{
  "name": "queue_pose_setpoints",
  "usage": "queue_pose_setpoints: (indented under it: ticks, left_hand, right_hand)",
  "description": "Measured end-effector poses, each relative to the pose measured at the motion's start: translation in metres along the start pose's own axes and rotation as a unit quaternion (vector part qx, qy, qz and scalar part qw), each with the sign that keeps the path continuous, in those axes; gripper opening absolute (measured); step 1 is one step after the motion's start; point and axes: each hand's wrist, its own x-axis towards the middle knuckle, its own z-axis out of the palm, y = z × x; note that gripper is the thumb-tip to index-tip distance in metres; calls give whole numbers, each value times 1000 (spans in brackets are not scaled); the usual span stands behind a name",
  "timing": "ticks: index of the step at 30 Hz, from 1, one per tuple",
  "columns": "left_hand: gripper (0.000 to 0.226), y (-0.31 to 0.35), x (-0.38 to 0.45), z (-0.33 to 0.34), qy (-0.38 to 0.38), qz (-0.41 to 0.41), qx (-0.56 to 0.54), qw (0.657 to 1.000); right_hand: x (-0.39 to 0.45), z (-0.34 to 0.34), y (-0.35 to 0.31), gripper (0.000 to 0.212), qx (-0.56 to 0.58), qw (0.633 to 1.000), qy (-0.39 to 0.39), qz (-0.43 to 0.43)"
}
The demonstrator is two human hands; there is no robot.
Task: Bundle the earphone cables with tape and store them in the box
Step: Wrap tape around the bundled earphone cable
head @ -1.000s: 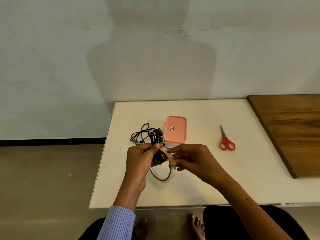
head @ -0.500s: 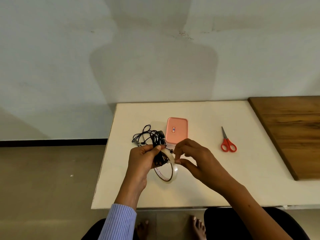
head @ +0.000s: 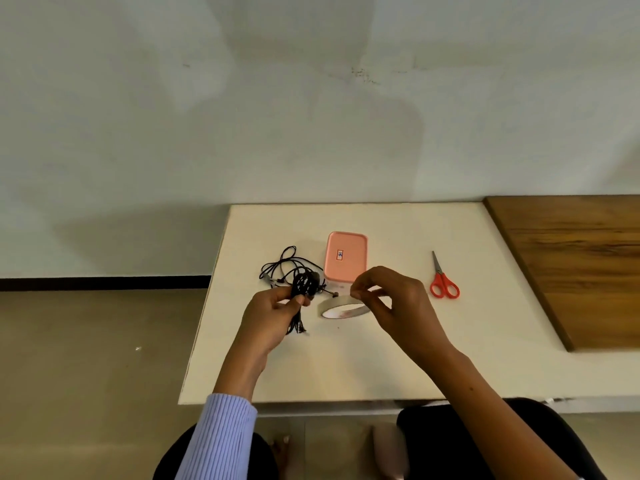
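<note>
My left hand (head: 273, 315) grips the limp, light cable bundle (head: 300, 289) mid-coil; my right hand (head: 391, 299) pinches the sticky tape roll (head: 341, 306) at its rim

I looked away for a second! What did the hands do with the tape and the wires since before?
The right hand drew the tape roll away from the cable bundle, off to the right, and now pinches its upper rim. The roll has tipped from upright to nearly flat. The left hand still grips the bundle. The pink box, the loose cables and the scissors stayed put.
</note>
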Motion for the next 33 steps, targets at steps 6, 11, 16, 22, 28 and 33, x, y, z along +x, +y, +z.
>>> queue_pose_setpoints:
  ticks: [6, 11, 16, 22, 28, 33]
  left_hand:
    - [21, 14, -13, 10, -85, 106, -74, 988]
    - [21, 18, -16, 19, -124, 137, -92, 978]
    - [22, 21, -13, 17, -117, 148, -99, 977]
    - [22, 21, -12, 19, -132, 136, -112, 976]
    - [23, 19, -9, 20, -144, 115, -117, 976]
    - [22, 16, -6, 17, -149, 92, -117, 978]
  right_hand:
    - [2, -4, -1, 8, -26, 1000, -10, -12]
    - [3, -5, -4, 18, -5, 1000, 5, 1]
    - [3, -3, -5, 9, 4, 999, 42, -21]
    - [6, 1, -1, 5, -27, 997, 56, -37]
    - [8, 4, 4, 6, -12, 999, 45, -17]
    - [10, 5, 6, 9, 65, 997, 21, 20]
